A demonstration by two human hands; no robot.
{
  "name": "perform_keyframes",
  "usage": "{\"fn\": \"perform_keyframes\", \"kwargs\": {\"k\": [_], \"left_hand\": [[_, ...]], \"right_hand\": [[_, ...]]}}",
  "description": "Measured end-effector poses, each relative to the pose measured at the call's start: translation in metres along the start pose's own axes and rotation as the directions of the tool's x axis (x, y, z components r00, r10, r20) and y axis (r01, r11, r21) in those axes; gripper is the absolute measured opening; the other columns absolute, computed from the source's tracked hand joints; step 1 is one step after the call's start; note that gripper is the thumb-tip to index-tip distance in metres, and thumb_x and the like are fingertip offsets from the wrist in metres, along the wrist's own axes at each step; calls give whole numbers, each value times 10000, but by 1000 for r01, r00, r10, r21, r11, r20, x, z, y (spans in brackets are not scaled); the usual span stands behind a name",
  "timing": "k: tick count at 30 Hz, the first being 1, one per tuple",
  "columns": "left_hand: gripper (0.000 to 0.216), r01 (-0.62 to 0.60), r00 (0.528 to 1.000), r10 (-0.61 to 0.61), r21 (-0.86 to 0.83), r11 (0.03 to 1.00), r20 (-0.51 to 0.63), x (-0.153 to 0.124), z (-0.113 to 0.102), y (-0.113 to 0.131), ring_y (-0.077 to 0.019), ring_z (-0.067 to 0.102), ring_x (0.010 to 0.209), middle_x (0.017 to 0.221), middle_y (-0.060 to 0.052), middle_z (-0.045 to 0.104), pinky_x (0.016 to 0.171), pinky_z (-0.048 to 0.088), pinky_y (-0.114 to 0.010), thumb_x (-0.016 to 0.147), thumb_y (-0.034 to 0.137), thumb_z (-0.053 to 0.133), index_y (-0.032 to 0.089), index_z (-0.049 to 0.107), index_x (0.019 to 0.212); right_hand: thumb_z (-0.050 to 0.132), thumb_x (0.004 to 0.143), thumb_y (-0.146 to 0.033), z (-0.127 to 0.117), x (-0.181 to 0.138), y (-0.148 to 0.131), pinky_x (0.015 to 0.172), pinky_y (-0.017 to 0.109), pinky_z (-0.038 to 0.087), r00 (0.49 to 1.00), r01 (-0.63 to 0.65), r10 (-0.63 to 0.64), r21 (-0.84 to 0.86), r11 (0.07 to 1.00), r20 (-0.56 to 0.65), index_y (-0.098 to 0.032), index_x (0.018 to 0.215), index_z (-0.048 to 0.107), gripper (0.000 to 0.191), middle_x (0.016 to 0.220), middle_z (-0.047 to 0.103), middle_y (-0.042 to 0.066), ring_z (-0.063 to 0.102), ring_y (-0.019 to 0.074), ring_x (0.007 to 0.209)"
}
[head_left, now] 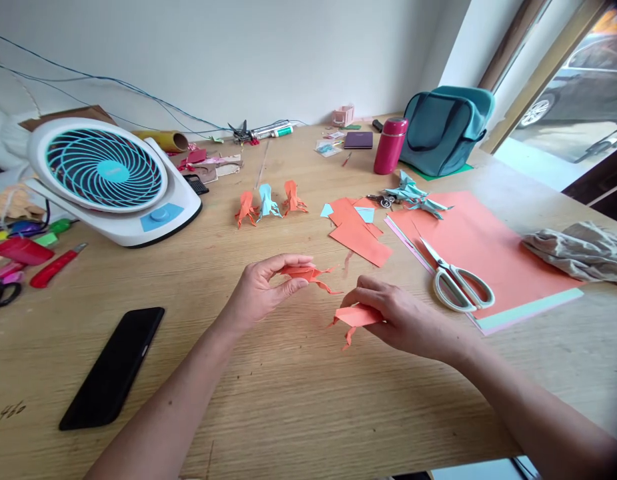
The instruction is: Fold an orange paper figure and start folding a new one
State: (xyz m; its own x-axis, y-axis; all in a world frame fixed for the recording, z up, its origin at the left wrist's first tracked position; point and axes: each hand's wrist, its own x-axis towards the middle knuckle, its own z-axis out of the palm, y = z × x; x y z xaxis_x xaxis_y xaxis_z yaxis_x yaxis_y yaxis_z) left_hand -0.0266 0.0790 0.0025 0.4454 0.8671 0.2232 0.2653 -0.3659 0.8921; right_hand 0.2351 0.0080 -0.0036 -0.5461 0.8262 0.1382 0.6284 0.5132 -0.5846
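My left hand point(261, 291) pinches an orange folded-paper figure point(302, 273) between thumb and fingers, its thin legs pointing right. A second orange folded-paper figure point(355, 316) is gripped in my right hand point(395, 317), with its legs hanging down at the left. Both are held just above the wooden table point(283, 400), a short gap apart. Behind them three similar paper figures stand in a row: an orange one point(246, 209), a light blue one point(267, 202) and another orange one point(292, 197). My fingers partly cover both held figures.
At left are a white fan point(113, 180), a black phone point(113, 368) and a red utility knife point(58, 265). Scissors point(458, 280) lie on orange paper sheets point(493, 247) at right, near blue folded pieces point(413, 193). A pink bottle point(389, 147) stands beside a teal bag point(441, 133).
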Motion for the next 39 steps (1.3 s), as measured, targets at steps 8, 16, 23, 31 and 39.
{"fn": "perform_keyframes", "kwargs": {"k": [8,16,23,31,39], "left_hand": [[421,31,998,-32,-5,999,-63,4,3,-12,-241,698,1100,1161,-85,748,1012,544,-380,798,402,775,198,711,1161],[417,30,998,-29,13,999,-52,3,6,-11,-240,699,1086,1146,-81,751,1004,543,-378,802,403,772,213,712,1169],[419,23,999,-22,31,999,-33,2,7,-5,-240,708,1063,1110,-79,761,1016,532,-381,805,406,769,214,703,1171],[397,3,999,-7,127,992,33,-5,23,7,-240,700,1074,1144,-68,753,1018,519,-372,817,403,758,226,709,1168],[380,-7,999,0,135,991,51,-8,26,11,-237,701,1082,1146,-59,753,1015,522,-373,838,326,739,241,691,1205]], "right_hand": [[686,779,-121,5,-12,17,925,453,496,982,-47,64,-99,994,175,-236,1292,561,540,1188,588,100,592,277,1080],[631,925,-259,16,-6,29,832,374,488,1000,13,-14,19,1000,27,-203,1123,628,206,1014,671,76,618,224,932],[598,967,-299,5,-10,14,700,279,455,995,44,-26,190,981,-93,-213,1259,625,306,970,633,55,574,154,780],[596,964,-300,3,-7,-4,700,301,459,944,121,-19,293,948,-330,-232,1343,603,385,946,577,62,540,175,812],[597,959,-326,5,-4,0,758,343,473,920,72,41,270,960,-390,-222,1279,646,340,948,583,74,551,203,866]]}}
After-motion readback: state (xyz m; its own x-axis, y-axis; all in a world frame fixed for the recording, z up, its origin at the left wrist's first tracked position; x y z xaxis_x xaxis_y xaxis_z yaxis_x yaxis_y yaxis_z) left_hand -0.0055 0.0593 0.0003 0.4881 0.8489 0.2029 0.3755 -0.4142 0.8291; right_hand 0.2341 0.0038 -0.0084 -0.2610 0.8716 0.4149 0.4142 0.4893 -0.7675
